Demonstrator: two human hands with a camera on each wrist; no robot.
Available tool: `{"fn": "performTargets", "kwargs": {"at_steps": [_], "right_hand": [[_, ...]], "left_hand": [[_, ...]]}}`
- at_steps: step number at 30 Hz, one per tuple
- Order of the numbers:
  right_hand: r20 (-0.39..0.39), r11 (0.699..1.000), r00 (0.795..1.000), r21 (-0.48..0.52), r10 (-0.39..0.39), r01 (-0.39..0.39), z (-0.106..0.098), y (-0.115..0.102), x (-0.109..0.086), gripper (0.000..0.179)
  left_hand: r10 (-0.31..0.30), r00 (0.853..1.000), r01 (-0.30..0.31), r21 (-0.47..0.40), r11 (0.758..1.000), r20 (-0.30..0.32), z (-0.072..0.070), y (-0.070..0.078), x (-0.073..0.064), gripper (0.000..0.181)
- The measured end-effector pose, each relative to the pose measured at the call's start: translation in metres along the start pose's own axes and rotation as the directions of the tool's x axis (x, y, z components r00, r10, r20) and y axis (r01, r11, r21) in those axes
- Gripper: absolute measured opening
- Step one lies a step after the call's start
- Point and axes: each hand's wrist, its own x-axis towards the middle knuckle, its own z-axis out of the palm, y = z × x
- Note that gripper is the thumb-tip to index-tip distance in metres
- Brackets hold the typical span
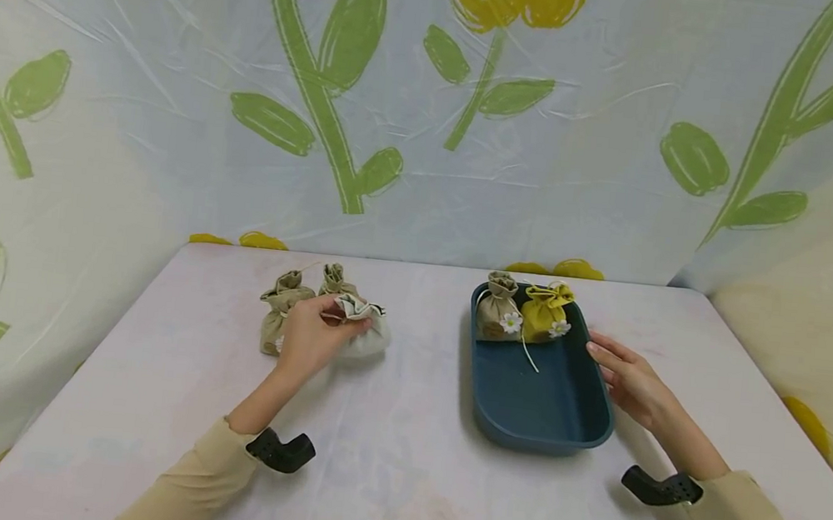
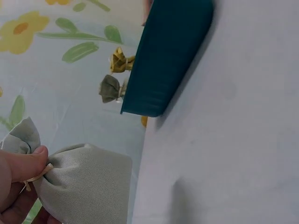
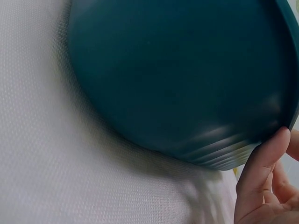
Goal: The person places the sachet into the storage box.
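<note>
Pinching the pale grey drawstring pouch by its gathered neck with our left hand, beside the olive pouches, we should hold it firmly upright while our right hand, fingers loosely extended, lightly touches the blue tray.

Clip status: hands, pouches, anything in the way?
Left hand pinching pale-grey cloth pouch by neck. Right hand touching rim of dark-blue rounded-rectangular tray. Tan cloth pouch, yellow cloth pouch occupying tray's far end.
</note>
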Motion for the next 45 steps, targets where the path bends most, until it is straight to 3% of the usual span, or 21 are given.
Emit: {"fn": "performTargets", "kwargs": {"at_steps": [11, 17, 20, 24, 32, 39, 45], "right_hand": [[-0.004, 0.999, 1.0, 0.038, 0.0, 0.0, 0.0, -0.002, 0.0, 0.041], [-0.011, 1.0, 1.0, 0.012, -0.006, 0.006, 0.0, -0.002, -0.001, 0.057], [-0.011, 1.0, 1.0, 0.026, -0.01, 0.01, 0.0, -0.001, -0.001, 0.046], [-0.006, 0.998, 1.0, 0.06, -0.009, 0.009, 0.0, 0.0, -0.001, 0.032], [-0.011, 0.998, 1.0, 0.054, -0.015, 0.015, 0.0, 0.0, 0.0, 0.05], [-0.002, 0.995, 1.0, 0.094, -0.024, 0.025, 0.002, 0.004, -0.002, 0.029], [-0.002, 0.995, 1.0, 0.095, -0.031, 0.031, 0.002, 0.002, -0.003, 0.032]], "left_hand": [[0.031, 0.999, -0.03, -0.031, 0.999, 0.039, 0.007, 0.026, 0.01, 0.025], [0.069, 0.995, -0.064, -0.067, 0.996, 0.073, 0.019, 0.039, 0.013, 0.022], [0.093, 0.991, -0.083, -0.103, 0.991, 0.092, 0.027, 0.048, 0.015, 0.021], [0.124, 0.985, -0.113, -0.1, 0.989, 0.119, 0.039, 0.06, 0.017, 0.021], [0.206, 0.958, -0.186, -0.117, 0.976, 0.199, 0.07, 0.083, 0.018, 0.019], [0.225, 0.939, -0.201, -0.117, 0.973, 0.261, 0.1, 0.096, 0.02, 0.024], [0.216, 0.928, -0.212, -0.046, 0.976, 0.303, 0.122, 0.106, 0.025, 0.021]]}}
